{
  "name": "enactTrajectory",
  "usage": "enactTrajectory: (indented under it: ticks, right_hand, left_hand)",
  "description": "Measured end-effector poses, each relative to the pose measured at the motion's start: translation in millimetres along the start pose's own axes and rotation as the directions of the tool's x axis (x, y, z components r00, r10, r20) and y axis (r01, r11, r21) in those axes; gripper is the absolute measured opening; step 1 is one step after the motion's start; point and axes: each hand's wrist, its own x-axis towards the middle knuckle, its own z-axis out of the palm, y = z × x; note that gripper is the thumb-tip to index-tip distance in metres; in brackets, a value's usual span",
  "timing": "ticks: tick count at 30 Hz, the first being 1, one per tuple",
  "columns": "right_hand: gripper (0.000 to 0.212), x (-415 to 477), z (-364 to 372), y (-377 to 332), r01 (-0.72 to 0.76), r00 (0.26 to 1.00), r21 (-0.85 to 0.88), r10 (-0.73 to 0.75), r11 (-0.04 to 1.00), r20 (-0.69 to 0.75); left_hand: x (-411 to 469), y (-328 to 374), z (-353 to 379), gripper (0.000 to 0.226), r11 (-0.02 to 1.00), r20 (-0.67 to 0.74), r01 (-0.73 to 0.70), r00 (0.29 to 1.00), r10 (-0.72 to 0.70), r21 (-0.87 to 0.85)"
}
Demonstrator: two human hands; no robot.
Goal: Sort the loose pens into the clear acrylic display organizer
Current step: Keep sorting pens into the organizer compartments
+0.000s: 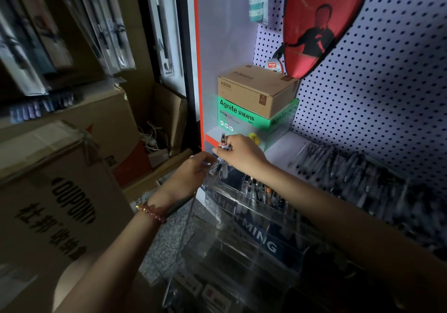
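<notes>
Clear acrylic organizer on shelf, tiered, white lettering on front. Right hand above organizer's rear left corner, fingers curled round small bunch of pens, held upright. Left hand at organizer's top left edge, fingers curled; what it grips, cannot tell. Standing pens in organizer's top row. Loose pens heaped right of organizer. Green box behind organizer, brown carton on top.
</notes>
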Motion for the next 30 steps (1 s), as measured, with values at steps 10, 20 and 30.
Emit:
enactTrajectory:
  ticks: [10,20,30]
  right_hand:
    - [0.038,11,2,-3,-0.029,0.911,0.052,0.005,0.998,0.413]
    - [0.038,6,-15,11,0.036,0.933,0.114,-0.074,0.993,0.353]
    - [0.022,13,-78,81,-0.157,0.967,0.065,0.140,0.985,0.212]
  left_hand:
    - [6,6,12,0.041,0.996,-0.095,-0.016,0.995,0.007,-0.086]
    - [19,8,10,0.018,0.998,-0.122,-0.041,0.992,0.036,-0.042]
    - [18,7,21,0.015,0.997,-0.175,-0.023,0.984,0.035,0.072]
